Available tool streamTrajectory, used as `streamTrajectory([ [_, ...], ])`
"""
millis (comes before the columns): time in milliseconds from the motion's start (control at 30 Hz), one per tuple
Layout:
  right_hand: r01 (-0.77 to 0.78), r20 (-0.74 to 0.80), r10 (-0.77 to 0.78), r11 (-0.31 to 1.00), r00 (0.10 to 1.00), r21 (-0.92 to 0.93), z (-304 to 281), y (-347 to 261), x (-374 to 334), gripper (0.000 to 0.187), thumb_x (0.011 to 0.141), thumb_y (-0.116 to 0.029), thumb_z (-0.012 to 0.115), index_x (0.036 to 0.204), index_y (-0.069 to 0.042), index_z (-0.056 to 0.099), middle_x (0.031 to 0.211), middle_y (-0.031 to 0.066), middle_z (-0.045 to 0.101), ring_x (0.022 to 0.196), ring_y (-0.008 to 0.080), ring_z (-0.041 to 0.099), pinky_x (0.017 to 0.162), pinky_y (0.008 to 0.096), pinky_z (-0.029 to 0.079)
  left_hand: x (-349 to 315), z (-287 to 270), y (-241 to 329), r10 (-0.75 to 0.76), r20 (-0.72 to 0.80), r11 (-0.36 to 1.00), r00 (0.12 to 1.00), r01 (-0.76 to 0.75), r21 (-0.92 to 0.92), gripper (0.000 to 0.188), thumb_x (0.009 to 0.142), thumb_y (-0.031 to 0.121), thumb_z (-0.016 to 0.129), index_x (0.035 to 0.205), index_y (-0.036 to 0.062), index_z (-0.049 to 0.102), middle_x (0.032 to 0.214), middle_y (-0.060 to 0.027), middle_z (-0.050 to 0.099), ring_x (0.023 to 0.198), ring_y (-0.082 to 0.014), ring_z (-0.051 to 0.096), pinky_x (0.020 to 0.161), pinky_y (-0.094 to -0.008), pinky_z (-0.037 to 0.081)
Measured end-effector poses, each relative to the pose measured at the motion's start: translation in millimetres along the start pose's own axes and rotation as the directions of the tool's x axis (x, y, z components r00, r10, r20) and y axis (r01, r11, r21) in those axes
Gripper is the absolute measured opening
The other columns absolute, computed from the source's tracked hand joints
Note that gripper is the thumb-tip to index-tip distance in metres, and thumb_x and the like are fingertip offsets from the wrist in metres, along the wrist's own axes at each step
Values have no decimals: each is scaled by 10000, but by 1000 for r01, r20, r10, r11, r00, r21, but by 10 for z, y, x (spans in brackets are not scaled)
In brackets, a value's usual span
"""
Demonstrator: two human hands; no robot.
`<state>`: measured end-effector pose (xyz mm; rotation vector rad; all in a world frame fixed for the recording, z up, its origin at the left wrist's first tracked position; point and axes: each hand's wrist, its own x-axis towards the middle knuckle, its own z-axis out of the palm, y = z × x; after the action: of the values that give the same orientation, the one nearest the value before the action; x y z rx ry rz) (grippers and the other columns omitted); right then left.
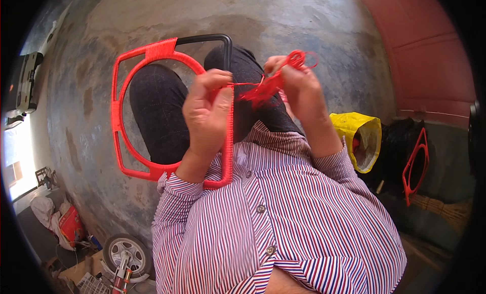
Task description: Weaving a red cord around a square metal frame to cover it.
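Observation:
Across my lap rests a rectangular frame [117, 116] with a ring inside it, mostly wrapped in red cord. Its top right corner is bare black tube. My left hand [206, 109] is closed round the frame's right side, just where the red wrapping meets the black part. From there a red strand runs to a loose bundle of red cord [260, 93]. My right hand [298, 86] grips that bundle, and loops of it stick out above the fingers. The ring's right part is hidden behind my left hand and forearm.
To my right stands an open yellow bag [349, 129] with something red inside. Beyond it, another red frame [416, 165] leans by black plastic. A wheel [126, 258] and assorted items lie at lower left. A red wall panel [425, 51] rises at upper right.

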<state>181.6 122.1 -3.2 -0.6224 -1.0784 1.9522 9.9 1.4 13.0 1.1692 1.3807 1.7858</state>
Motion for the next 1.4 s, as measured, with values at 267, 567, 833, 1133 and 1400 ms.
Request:
streamTrajectory([
  [267, -47, 0, 51, 933, 999, 357, -519, -340, 84, 232, 995, -266, 512, 1027, -48, 584, 761, 13, 540, 585, 110, 469, 600, 292, 423, 144, -204, -195, -568, -177, 709, 804, 369, -601, 245, 924, 74, 643, 1132, -14, 547, 1026, -119, 631, 882, -189, 646, 778, -320, 565],
  [567, -378, 76, 415, 879, 907, -292, 210, 102, 88, 177, 951, -181, 621, 1030, -23, 616, 647, -54, 472, 529, 23, 392, 448, 217, 294, 266, -261, -169, -761, 234, 441, 605, 747, -497, 174, 948, 135, 612, 1027, -14, 569, 886, -210, 689, 704, -282, 707, 619, -353, 608],
  [833, -201, 117, 288, 858, 951, -473, 253, 123, 117, 146, 931, -179, 656, 891, -43, 624, 643, -50, 516, 549, 30, 440, 485, 212, 338, 243, -232, -200, -740, 200, 479, 642, 712, -513, 121, 929, 91, 589, 1003, 0, 561, 865, -221, 687, 710, -294, 703, 626, -363, 604],
  [1133, -252, -15, 257, 931, 966, -264, -50, -327, 109, 279, 942, -157, 529, 1152, -3, 629, 768, -12, 529, 611, 47, 468, 538, 216, 375, 268, -294, -222, -750, 274, 408, 602, 748, -523, 174, 941, 171, 628, 994, 25, 550, 842, -199, 686, 674, -267, 697, 610, -355, 597],
  [1400, 379, 447, 113, 373, 888, -847, 201, 122, 51, 457, 807, -59, 663, 1245, 38, 572, 750, 113, 585, 718, 239, 607, 715, 325, 492, 218, -407, -7, -749, 325, 426, 578, 794, -433, 152, 955, 169, 625, 1012, 54, 544, 813, -166, 673, 637, -241, 688, 574, -322, 592],
])
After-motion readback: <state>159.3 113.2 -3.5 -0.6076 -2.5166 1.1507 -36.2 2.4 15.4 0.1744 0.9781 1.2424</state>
